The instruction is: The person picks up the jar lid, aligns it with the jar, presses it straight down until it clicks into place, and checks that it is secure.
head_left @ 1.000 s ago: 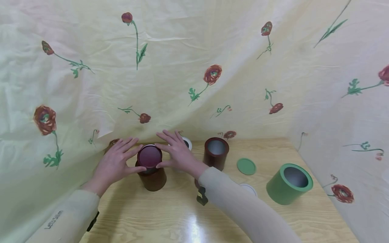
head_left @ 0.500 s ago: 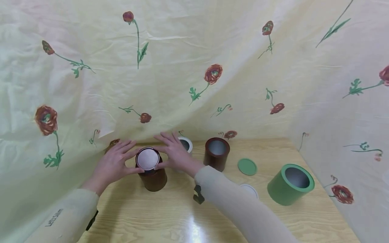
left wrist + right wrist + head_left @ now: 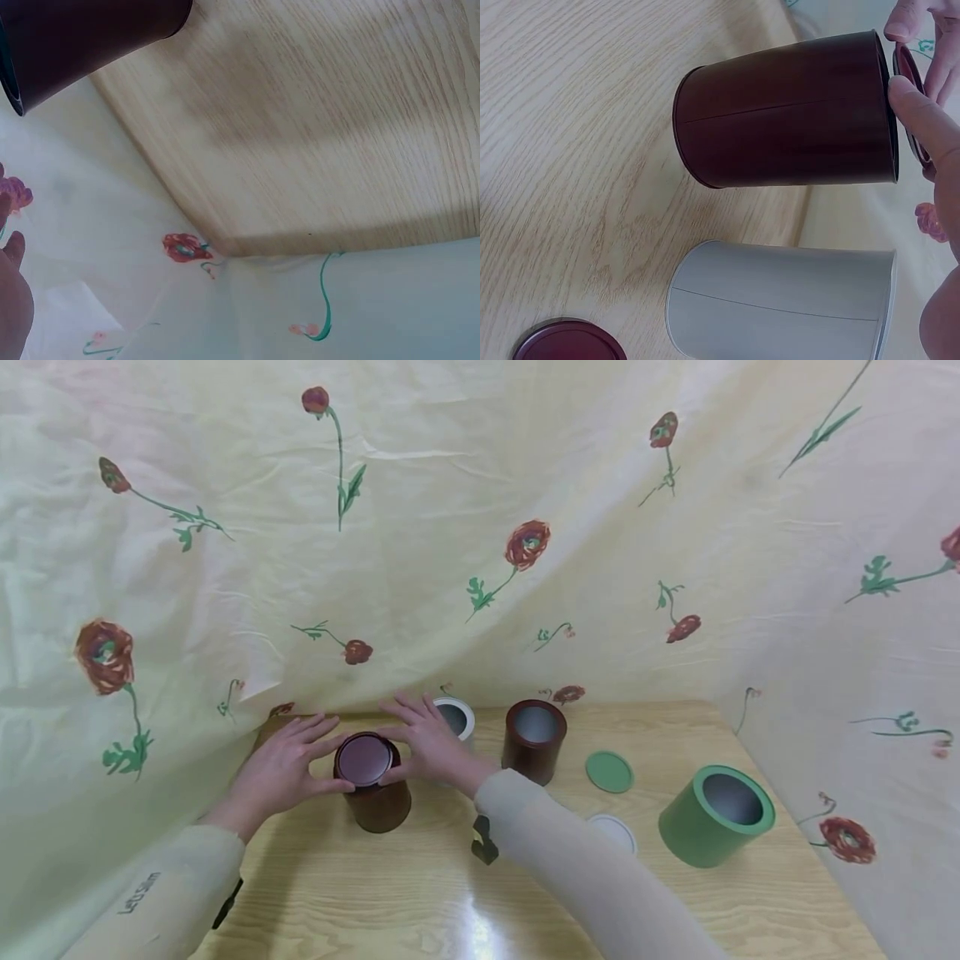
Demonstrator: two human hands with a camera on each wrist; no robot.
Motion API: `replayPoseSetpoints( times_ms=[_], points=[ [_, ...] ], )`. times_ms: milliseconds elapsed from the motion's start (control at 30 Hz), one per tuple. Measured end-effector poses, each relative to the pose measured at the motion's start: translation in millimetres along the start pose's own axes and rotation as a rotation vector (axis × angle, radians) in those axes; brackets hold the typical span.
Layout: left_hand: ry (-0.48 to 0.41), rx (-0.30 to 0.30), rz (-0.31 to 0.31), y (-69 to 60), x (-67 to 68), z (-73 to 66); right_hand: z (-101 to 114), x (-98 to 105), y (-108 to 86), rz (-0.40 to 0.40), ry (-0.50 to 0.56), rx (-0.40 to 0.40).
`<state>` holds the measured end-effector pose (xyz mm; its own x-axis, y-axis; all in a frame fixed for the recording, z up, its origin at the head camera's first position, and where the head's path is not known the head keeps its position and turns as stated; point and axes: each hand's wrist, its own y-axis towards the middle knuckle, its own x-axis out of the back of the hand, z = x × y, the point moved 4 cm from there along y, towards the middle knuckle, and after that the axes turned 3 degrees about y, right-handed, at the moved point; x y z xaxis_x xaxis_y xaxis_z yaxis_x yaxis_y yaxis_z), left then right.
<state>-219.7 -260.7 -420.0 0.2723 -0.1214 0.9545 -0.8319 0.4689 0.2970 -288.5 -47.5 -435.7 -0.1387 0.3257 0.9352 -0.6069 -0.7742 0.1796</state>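
Thumb and fingers of the left hand (image 3: 279, 770) and right hand (image 3: 433, 747) hold opposite edges of a dark red lid (image 3: 363, 759). It lies over the mouth of a dark brown-red can (image 3: 381, 812) standing upright on the table. In the right wrist view, the lid (image 3: 907, 67) is slightly tilted, with a gap between it and part of the rim of the can (image 3: 787, 112); the right hand (image 3: 937, 150) has a fingertip at the lid. The left wrist view shows the can (image 3: 90, 45) and part of the left hand (image 3: 13, 304).
A white can (image 3: 772, 300) stands beside the held lid's can. Farther right are another dark red can (image 3: 531, 758), a green lid (image 3: 609, 772), a white lid (image 3: 617, 832) and a green can (image 3: 693, 833). Another dark red lid (image 3: 570, 346) lies on the table. Flowered cloth hangs behind.
Both hands have brought the lid slightly down and left over the can. Its top went from dark to shiny pale and back to dark. The right forearm has shifted slightly left.
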Motion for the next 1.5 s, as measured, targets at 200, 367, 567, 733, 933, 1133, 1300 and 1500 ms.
replayPoseSetpoints(
  times_ms=[200,367,567,733,933,1133,1300,1500],
  points=[
    [-0.016,0.016,0.066,1.2,-3.0,4.4,-1.5,-2.9,4.1,0.043,0.024,-0.030],
    [-0.034,0.027,0.103,3.4,-4.9,7.6,-3.4,-5.2,7.9,0.068,0.042,-0.044],
    [-0.046,0.041,0.146,5.1,-5.5,8.1,-2.8,-3.3,8.5,0.092,0.024,-0.059],
    [-0.043,0.063,0.187,4.2,-6.8,6.9,-2.8,-3.5,6.5,0.108,0.020,-0.072],
    [-0.038,0.082,0.207,2.1,-7.6,4.6,-3.6,-5.0,3.6,0.114,0.033,-0.067],
    [-0.026,0.097,0.212,-2.9,-10.0,1.1,-3.1,-7.4,-1.9,0.136,0.021,-0.069],
    [-0.014,0.098,0.198,-8.0,-10.7,-3.6,-1.3,-9.4,-7.4,0.175,0.004,-0.085],
    [-0.013,0.123,0.192,-14.6,-12.5,-9.0,2.9,-8.3,-15.9,0.179,-0.016,-0.079]
  ],
)
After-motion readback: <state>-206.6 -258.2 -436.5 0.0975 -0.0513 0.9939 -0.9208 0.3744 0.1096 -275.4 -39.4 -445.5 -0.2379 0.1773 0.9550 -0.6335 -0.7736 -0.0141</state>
